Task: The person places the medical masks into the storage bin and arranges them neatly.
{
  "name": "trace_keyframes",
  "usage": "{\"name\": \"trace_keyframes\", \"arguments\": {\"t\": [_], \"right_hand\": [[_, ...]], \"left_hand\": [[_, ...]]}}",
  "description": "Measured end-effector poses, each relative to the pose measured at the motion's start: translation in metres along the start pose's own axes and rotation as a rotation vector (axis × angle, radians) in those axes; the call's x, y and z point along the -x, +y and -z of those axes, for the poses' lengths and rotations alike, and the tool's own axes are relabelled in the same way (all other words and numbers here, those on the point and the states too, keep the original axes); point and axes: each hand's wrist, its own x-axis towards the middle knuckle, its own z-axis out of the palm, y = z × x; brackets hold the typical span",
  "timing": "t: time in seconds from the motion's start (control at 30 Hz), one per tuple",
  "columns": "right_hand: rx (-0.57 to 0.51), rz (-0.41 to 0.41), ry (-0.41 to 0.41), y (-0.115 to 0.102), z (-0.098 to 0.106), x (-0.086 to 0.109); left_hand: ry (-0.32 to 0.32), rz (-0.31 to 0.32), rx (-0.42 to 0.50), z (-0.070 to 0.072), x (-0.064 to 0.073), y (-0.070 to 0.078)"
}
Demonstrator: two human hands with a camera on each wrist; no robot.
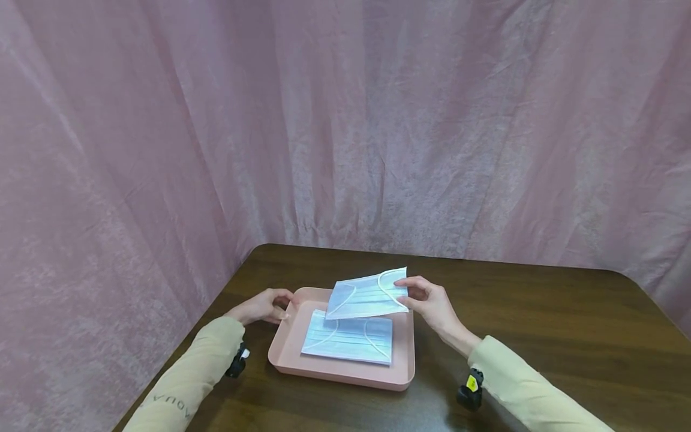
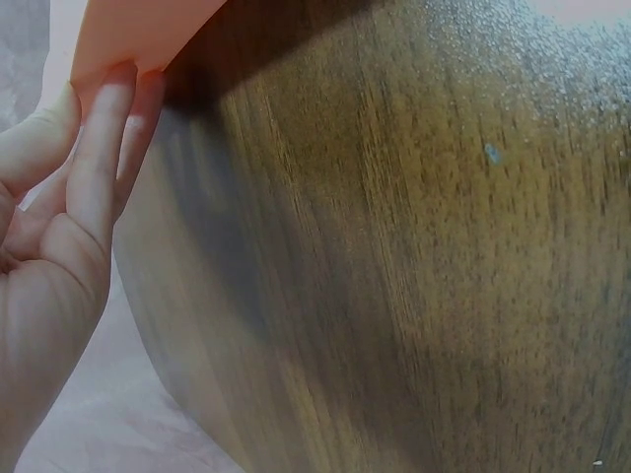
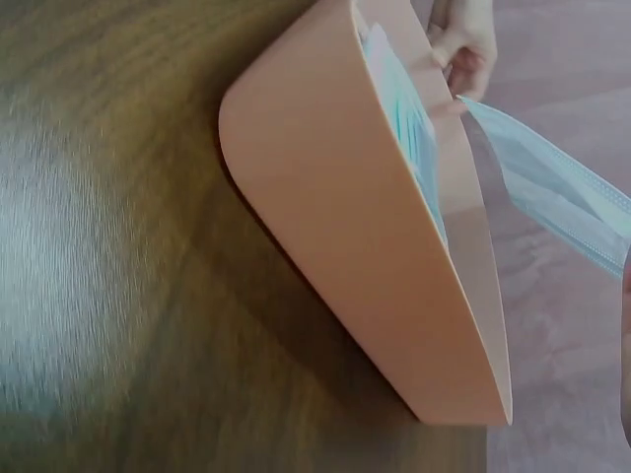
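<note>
A pink tray [image 1: 345, 377] stands on the table with a small stack of pale blue face masks [image 1: 348, 341] lying flat in it. My right hand [image 1: 435, 307] pinches the right end of another face mask [image 1: 363, 297], thumb below and fingers above. That mask hangs tilted over the back of the tray, its lower left corner close to the stack. At the tray's left rim is my left hand [image 1: 263, 307]. In the left wrist view, its thumb and fingers [image 2: 94, 163] hold the tray wall [image 2: 148, 30]. Only a sliver of my right hand shows in the right wrist view.
The dark wooden table [image 1: 540, 324] extends well to the right of the tray, and its left edge runs close to my left forearm. Pink curtains [image 1: 345, 132] hang behind the table and along its left side.
</note>
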Motion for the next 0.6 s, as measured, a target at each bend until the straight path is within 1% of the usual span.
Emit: {"name": "trace_keyframes", "arguments": {"t": [0.1,0.27,0.4,0.53,0.6], "right_hand": [[-0.013,-0.016,-0.018,0.000,-0.007,0.001],[-0.048,0.002,-0.039,0.001,-0.017,0.002],[-0.079,0.003,-0.063,0.000,-0.025,0.003],[-0.077,-0.013,-0.080,0.000,-0.031,0.004],[-0.057,-0.026,-0.082,0.000,-0.034,0.005]], "left_hand": [[-0.004,-0.003,0.001,0.000,-0.001,-0.002],[-0.018,-0.030,0.012,0.000,-0.003,-0.003],[-0.018,-0.033,0.017,0.000,-0.003,-0.004],[-0.018,-0.032,0.020,0.001,-0.003,-0.004],[-0.015,-0.027,0.019,0.000,-0.004,-0.004]]}}
